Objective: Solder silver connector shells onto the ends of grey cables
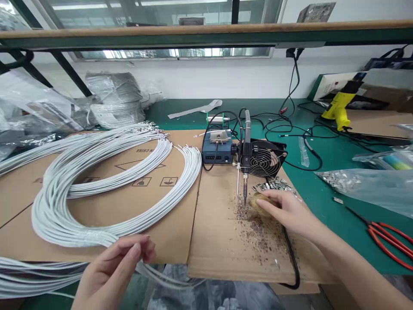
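Observation:
My right hand (pixel 285 211) is closed on a yellowish-brown sponge (pixel 258 204), just right of the soldering iron's tip. The soldering iron (pixel 247 155) is held upright, tip down, in a stand by a blue soldering station (pixel 211 150). Dark crumbs and solder bits (pixel 261 239) are scattered on the cardboard (pixel 209 224) below. My left hand (pixel 118 267) has loosely curled fingers, thumb against them, with nothing visible in it. It is in front of a large looped bundle of white cables (pixel 87 234); whether it touches them I cannot tell.
A black fan (pixel 263 161) stands behind small metal connectors (pixel 279 185). To the right are red-handled scissors (pixel 387 241), a bag of metal parts (pixel 351 183) and a yellow heat gun (pixel 342 103). A solder spool (pixel 217 119) and wrapped cable coils (pixel 118 101) are at the back; a shelf (pixel 206 32) spans above.

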The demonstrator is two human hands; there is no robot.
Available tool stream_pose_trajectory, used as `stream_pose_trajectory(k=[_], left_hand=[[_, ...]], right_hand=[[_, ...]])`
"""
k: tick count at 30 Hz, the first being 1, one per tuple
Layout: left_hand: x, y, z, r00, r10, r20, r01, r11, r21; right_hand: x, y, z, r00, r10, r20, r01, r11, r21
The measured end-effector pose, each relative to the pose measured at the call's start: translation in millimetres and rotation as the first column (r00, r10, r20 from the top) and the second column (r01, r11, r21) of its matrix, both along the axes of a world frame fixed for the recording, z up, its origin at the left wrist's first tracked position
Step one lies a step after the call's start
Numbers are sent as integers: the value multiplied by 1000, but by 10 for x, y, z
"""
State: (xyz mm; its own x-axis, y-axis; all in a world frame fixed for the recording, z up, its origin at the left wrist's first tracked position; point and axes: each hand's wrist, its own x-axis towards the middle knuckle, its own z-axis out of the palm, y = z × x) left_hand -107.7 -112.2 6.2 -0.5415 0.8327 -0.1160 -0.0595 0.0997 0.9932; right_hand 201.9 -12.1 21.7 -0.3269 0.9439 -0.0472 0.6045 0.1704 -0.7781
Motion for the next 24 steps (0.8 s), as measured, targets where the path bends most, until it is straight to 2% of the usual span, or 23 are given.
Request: stream_pose_trajectory(k=[2, 6, 10, 14, 16, 18, 20, 21, 24], left_hand=[[-68, -18, -40, 994, -47, 98, 48, 999, -13], [-233, -39, -126, 980, -5, 200, 17, 998, -61], [-322, -10, -155, 976, 20, 217, -7, 998, -62], [-316, 8, -133, 979, 75, 189, -68, 997, -43], [-305, 6, -124, 981, 87, 174, -80, 996, -46], [-300, -2, -124, 983, 92, 157, -85, 995, -55], [-303, -16, -128, 985, 109, 137, -101, 993, -58], [-307, -23, -129, 985, 118, 128, -111, 992, -60], [-320, -38, -128, 984, 136, 116, -131, 990, -56]], right_hand=[[-93, 114, -77, 997, 48, -60, -52, 996, -70], [-101, 181, -178, 984, 109, -144, -133, 976, -171], [-59, 102, -168, 984, 110, -141, -132, 979, -157], [-31, -22, -106, 997, -5, -74, 4, 1000, -12], [-44, -89, -92, 998, -62, -27, 64, 992, 107], [-70, -149, -107, 994, -59, 88, 29, 948, 318], [-89, -200, -145, 973, -41, 225, -79, 864, 498], [-91, -221, -164, 961, -31, 276, -128, 834, 537], [-79, -274, -181, 945, -29, 326, -167, 815, 555]])
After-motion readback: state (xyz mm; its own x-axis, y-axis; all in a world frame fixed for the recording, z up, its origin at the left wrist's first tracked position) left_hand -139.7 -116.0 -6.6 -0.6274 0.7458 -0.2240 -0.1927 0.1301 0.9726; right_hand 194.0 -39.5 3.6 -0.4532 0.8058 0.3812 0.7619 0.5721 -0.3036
